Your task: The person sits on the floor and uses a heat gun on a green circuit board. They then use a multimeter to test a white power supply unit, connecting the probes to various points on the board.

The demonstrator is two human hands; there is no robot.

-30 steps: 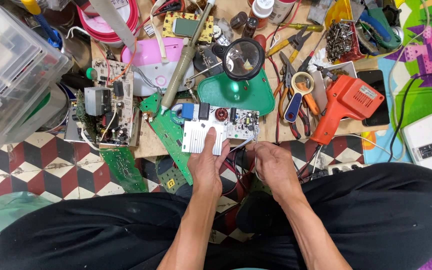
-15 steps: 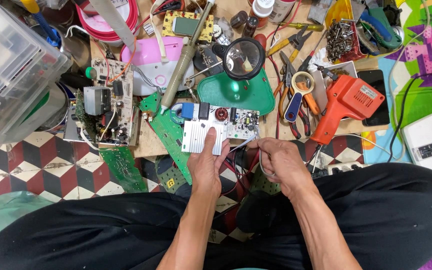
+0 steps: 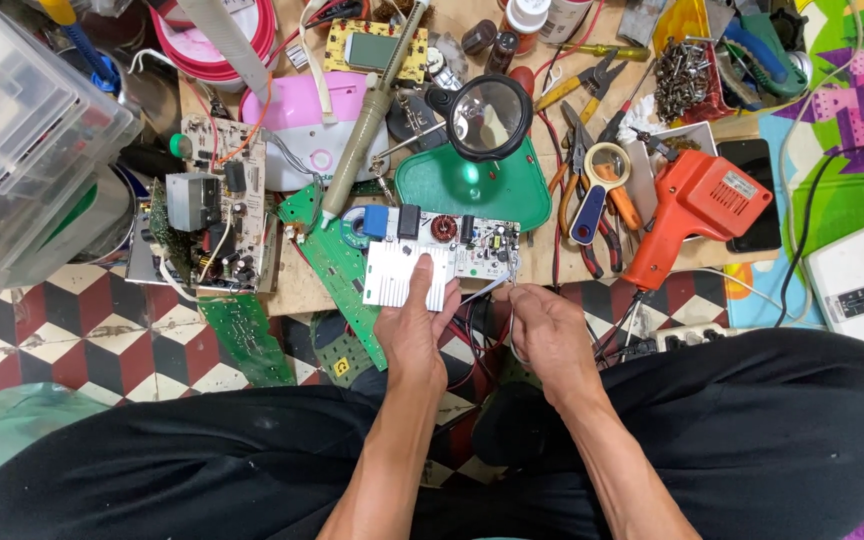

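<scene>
Clear bin (image 3: 12,140) far left, contents blurred. Left hand (image 3: 414,325) grasps the board (image 3: 442,250) at its white heatsink, at the table's front edge. Right hand (image 3: 550,335) pinches thin wires (image 3: 497,290) off the board; wiring step, likely needs a steady pull. Red tray (image 3: 697,75) holds screws.

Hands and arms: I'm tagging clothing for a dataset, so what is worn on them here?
Nothing. The left hand and right hand are bare, with no gloves, rings or watch showing, and both forearms are uncovered with no sleeves in view. Dark trousers cover the legs.
</scene>
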